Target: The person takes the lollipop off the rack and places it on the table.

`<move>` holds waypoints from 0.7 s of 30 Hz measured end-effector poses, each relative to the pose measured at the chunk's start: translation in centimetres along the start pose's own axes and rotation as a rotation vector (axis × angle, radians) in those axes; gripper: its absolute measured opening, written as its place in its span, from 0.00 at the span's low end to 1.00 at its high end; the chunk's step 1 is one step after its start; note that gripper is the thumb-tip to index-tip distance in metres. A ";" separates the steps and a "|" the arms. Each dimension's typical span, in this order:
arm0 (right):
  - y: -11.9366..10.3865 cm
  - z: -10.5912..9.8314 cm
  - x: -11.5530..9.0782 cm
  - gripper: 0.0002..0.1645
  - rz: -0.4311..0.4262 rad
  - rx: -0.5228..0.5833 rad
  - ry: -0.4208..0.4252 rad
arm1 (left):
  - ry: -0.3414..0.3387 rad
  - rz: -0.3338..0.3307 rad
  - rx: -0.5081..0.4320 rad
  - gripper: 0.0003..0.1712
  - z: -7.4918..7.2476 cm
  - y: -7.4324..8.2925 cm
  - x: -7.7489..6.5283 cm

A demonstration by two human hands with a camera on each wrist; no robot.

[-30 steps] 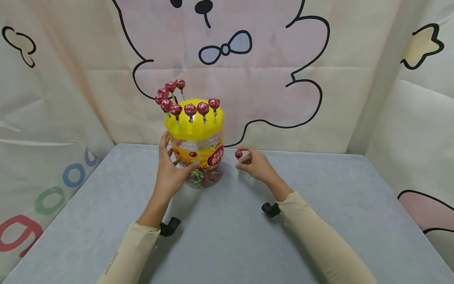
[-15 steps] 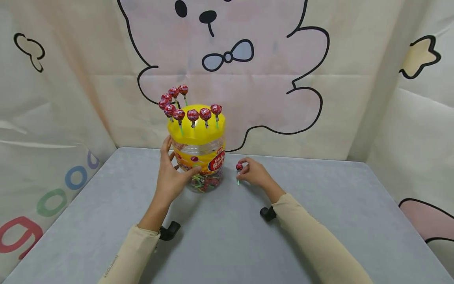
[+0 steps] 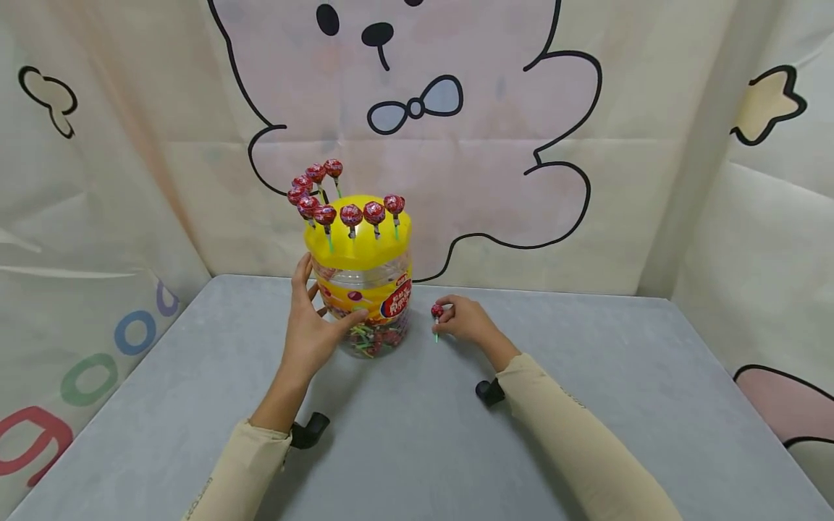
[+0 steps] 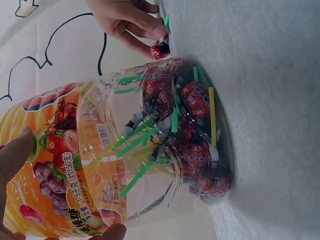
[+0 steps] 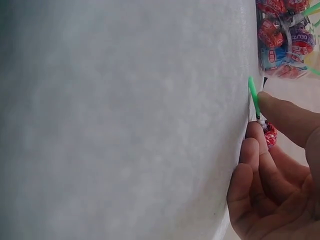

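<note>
A clear plastic candy jar (image 3: 360, 278) with a yellow lid (image 3: 368, 253) stands on the table. My left hand (image 3: 311, 329) grips its left side, thumb across the front. Several red-wrapped lollipops (image 3: 351, 215) stand upright along the lid's left and front edge. More lollipops (image 4: 197, 100) with green and yellow sticks lie in the jar's bottom. Just right of the jar, my right hand (image 3: 468, 320) pinches a single red lollipop (image 3: 436, 311), its head up. In the right wrist view its green stick (image 5: 254, 95) shows between thumb and fingers, close over the table.
The grey table (image 3: 417, 449) has its back edge behind the jar, against a cream cloth backdrop (image 3: 482, 188) printed with cartoon outlines. Black wrist cameras (image 3: 310, 430) are worn on both wrists.
The head view has tilted up slightly. My right hand has lowered a little with the lollipop toward the tabletop. My left hand stays on the jar.
</note>
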State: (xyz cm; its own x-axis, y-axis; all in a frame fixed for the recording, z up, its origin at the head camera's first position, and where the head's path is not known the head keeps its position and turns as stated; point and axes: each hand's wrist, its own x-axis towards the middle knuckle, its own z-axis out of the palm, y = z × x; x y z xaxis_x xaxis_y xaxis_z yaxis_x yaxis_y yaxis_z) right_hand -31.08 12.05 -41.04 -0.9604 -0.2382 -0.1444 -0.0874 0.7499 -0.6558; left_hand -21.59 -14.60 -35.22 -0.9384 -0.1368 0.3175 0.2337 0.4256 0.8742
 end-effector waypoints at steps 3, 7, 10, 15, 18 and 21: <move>0.1 0.1 -0.2 0.35 0.001 0.004 -0.003 | 0.001 0.009 0.004 0.66 0.0 0.0 -0.1; -0.1 -0.3 -0.2 0.35 0.006 0.013 0.013 | 0.006 0.026 0.004 0.65 -0.1 0.2 0.1; -0.3 -0.5 -0.1 0.36 0.012 0.023 0.010 | 0.007 0.028 0.000 0.65 -0.2 0.3 0.3; -0.3 -0.5 -0.2 0.37 0.021 0.015 -0.002 | 0.000 0.014 -0.004 0.65 -0.2 0.2 0.2; -0.2 -0.5 -0.4 0.38 0.023 0.007 -0.005 | -0.002 0.009 -0.007 0.65 -0.1 0.1 0.1; -0.1 -0.7 -0.9 0.38 0.022 -0.002 -0.002 | 0.000 0.010 -0.013 0.65 0.1 0.0 0.0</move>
State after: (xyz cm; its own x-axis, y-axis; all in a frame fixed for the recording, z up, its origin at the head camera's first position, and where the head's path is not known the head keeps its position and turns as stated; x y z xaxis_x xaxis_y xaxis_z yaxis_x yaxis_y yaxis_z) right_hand -30.43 12.61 -40.35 -0.9617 -0.2228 -0.1598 -0.0671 0.7563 -0.6507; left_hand -21.65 -14.55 -35.27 -0.9358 -0.1327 0.3265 0.2466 0.4153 0.8756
